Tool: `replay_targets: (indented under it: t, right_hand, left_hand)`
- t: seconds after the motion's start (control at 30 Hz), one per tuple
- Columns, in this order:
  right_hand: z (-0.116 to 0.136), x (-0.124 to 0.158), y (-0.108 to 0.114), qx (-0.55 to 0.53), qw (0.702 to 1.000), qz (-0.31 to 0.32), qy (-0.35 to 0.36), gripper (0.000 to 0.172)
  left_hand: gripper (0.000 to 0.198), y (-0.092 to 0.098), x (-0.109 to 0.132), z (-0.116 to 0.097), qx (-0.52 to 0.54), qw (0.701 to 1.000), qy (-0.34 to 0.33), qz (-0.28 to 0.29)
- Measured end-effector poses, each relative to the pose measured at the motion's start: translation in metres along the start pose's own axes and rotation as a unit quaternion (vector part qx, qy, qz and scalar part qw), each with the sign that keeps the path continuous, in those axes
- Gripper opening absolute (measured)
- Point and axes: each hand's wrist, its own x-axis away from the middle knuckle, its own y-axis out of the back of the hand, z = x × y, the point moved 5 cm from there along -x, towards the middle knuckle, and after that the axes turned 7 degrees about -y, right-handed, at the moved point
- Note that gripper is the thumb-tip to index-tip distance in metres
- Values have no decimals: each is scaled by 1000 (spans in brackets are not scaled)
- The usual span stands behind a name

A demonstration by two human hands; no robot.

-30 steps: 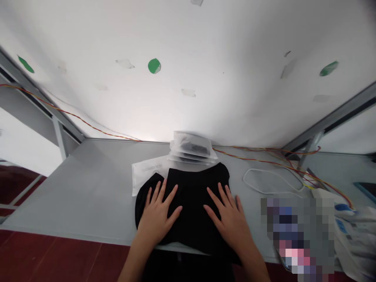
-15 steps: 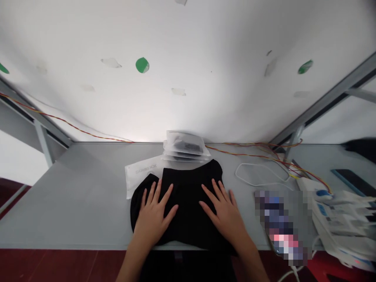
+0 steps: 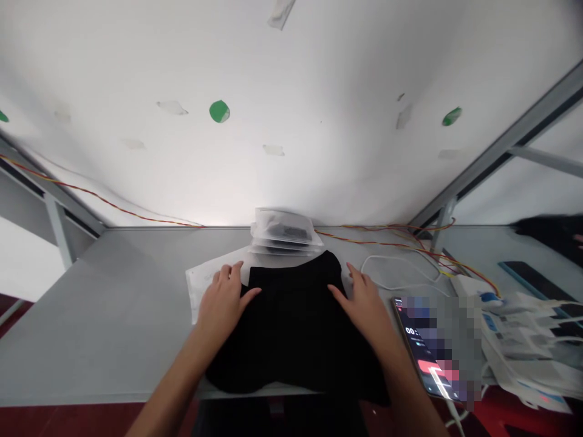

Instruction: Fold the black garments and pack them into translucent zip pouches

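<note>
- The left hand (image 3: pixel 221 301) lies open and flat, fingers spread, on the left edge of a black garment (image 3: pixel 294 325). Its fingertips reach past the cloth onto a flat white mailer bag (image 3: pixel 198 286) that pokes out from under the garment's left side.
- The right hand (image 3: pixel 364 303) is also open, palm down, resting along the garment's right edge, with fingers pointing toward the far side of the bench (image 3: pixel 113 309). Neither hand grips anything.
- The garment sits at the middle of the bench, between the two hands. Its near part hangs over the bench's front edge.
- To smooth or square the cloth well, both palms would best stay flat and press evenly from the two sides, so the fabric does not bunch or slide off the front edge. This is a judgement from the hand positions.
- Just beyond the garment, against the back edge, stands a small stack of clear packets (image 3: pixel 283 233).
- To the right lie a looped white cable (image 3: pixel 401 274) and a phone (image 3: pixel 426 349) near the front edge, just beside the right forearm.
- Red and yellow wires (image 3: pixel 392 243) run along the back edge.
</note>
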Motion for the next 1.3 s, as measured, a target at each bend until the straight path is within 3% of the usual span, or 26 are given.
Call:
replay_targets:
  t: [0.07, 0.13, 0.27, 0.53, 0.67, 0.73, 0.83, 0.9, 1.03, 1.1, 1.17, 1.2, 1.3]
  right_hand:
    - [-2, -25, -1, -33, 998, 50, -24, 65]
    - [2, -42, -3, -67, 992, 107, -16, 48]
    - [9, -49, -7, -146, 975, 169, 15, 36]
    - [-7, -22, -1, -246, 959, 138, 15, 42]
    - [-16, -9, 5, -250, 961, 117, 8, 33]
    - [-18, -2, 8, -247, 963, 112, 9, 24]
    - [-19, 7, 14, -232, 964, 125, 35, 12]
    - [-19, 13, 21, -202, 970, 121, 66, 18]
    - [-16, 38, 50, -107, 986, 27, 129, 27]
    - [-10, 61, 64, -75, 983, 13, 170, 27]
    - [-4, 87, 70, -33, 970, 65, 233, 31]
    - [-3, 100, 69, -5, 958, 103, 268, 44]
    - [-14, 127, 57, 80, 922, 182, 333, 77]
  left_hand:
    - [45, -1, -25, 11, 43, 997, -21, 52]
    - [35, -6, -41, 21, 81, 992, -38, 85]
    - [24, -14, -51, 30, 152, 982, -55, 102]
    - [15, 4, -42, 15, 328, 933, -66, 133]
    - [34, 14, -37, 14, 367, 914, -71, 158]
    - [32, 17, -33, 14, 351, 914, -106, 172]
    - [31, 15, -21, 11, 302, 915, -194, 186]
    - [36, 12, -9, 8, 267, 916, -240, 181]
    - [33, 13, 27, 6, 159, 935, -284, 144]
    - [42, 17, 51, 5, 106, 938, -308, 123]
    - [68, 19, 77, 4, 62, 928, -353, 101]
    - [80, 18, 89, 4, 42, 921, -377, 92]
    - [82, 9, 119, 6, -7, 910, -410, 65]
